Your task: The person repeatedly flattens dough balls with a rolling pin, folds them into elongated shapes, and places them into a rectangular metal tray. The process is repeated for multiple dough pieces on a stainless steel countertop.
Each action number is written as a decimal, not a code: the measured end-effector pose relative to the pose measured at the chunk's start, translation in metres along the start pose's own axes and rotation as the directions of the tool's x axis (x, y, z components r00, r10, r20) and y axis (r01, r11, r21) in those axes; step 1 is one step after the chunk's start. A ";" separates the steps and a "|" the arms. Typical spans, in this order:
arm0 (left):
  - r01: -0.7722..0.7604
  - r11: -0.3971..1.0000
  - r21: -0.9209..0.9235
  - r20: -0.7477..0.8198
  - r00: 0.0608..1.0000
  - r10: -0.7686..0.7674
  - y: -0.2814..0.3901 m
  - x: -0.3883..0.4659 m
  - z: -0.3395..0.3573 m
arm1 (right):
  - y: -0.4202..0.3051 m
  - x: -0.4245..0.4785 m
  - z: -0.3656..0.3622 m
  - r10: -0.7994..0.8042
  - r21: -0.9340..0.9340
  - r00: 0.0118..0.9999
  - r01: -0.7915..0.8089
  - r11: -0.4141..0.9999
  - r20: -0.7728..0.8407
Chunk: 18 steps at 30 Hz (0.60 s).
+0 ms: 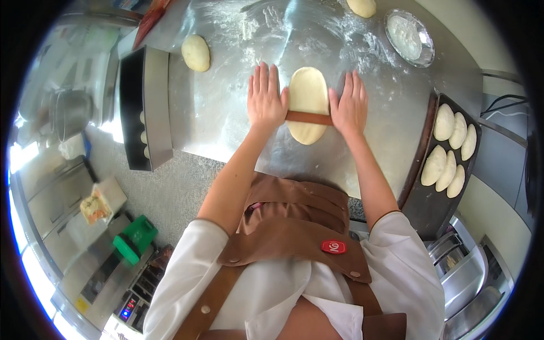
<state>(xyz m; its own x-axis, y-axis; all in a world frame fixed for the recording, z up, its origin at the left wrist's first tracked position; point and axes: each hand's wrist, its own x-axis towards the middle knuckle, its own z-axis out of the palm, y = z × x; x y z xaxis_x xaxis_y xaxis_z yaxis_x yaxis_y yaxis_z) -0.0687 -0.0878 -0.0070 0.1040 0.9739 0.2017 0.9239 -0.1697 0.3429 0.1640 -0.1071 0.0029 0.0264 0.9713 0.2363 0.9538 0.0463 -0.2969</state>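
A short brown rolling pin [309,117] lies crosswise on a flattened oval of pale dough [308,91], over its nearer part. My left hand [267,97] lies flat over the pin's left end, fingers straight and pointing away from me. Over the right end, my right hand [350,100] is flat in the same way, its thumb towards the dough. Neither hand's fingers curl around the pin; the palms hide its ends. Beneath the dough is a floured metal worktop [221,114].
Unrolled dough pieces sit at left [196,53] and far right [362,6]. A bowl of flour [406,37] stands at the back right. Several shaped doughs [445,122] lie on a dark baking tray [418,212] at right. An upright-sided metal tray [158,106], partly hiding dough, stands left.
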 end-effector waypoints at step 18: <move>-0.413 0.903 -0.120 0.370 0.825 0.427 -0.036 -0.193 -0.091 | 0.017 -0.203 -0.074 -0.223 0.249 0.922 0.147 0.957 0.315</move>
<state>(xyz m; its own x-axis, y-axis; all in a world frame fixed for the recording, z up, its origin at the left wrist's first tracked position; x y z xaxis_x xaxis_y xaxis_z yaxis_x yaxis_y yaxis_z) -0.1553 -0.2829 0.0253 0.6163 0.7870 -0.0269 0.7470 -0.5735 0.3363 0.1973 -0.3206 0.0186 -0.2830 0.9591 -0.0075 0.8426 0.2448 -0.4796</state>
